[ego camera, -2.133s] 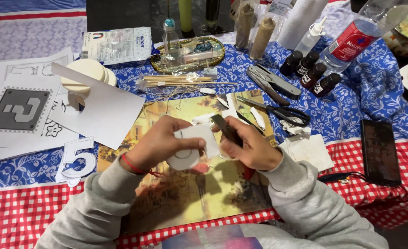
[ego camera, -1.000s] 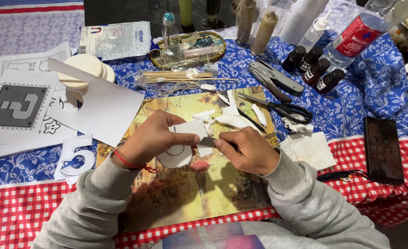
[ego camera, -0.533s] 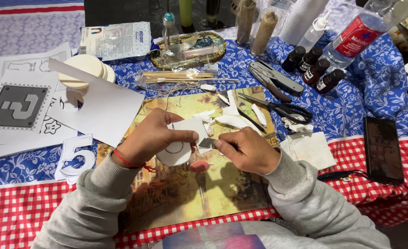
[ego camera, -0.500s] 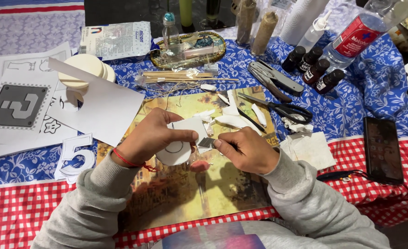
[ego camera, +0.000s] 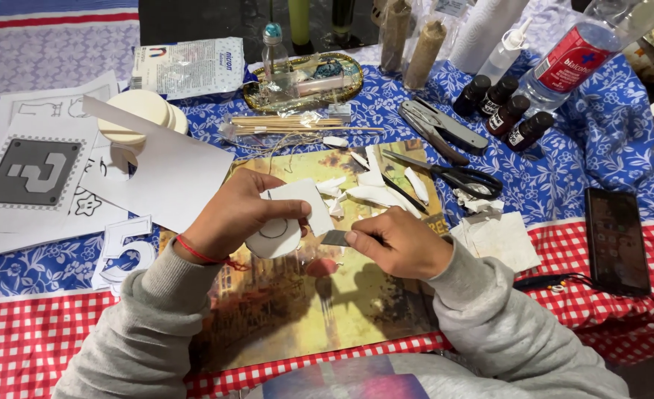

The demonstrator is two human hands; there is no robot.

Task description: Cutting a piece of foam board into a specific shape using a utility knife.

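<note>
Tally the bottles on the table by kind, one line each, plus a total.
Small dark dropper bottles: 4
Large clear plastic bottle with red label: 1
White squeeze bottle with nozzle: 1
Small clear bottle with blue cap: 1
Total: 7
Items at the top edge are cropped and left out.
</note>
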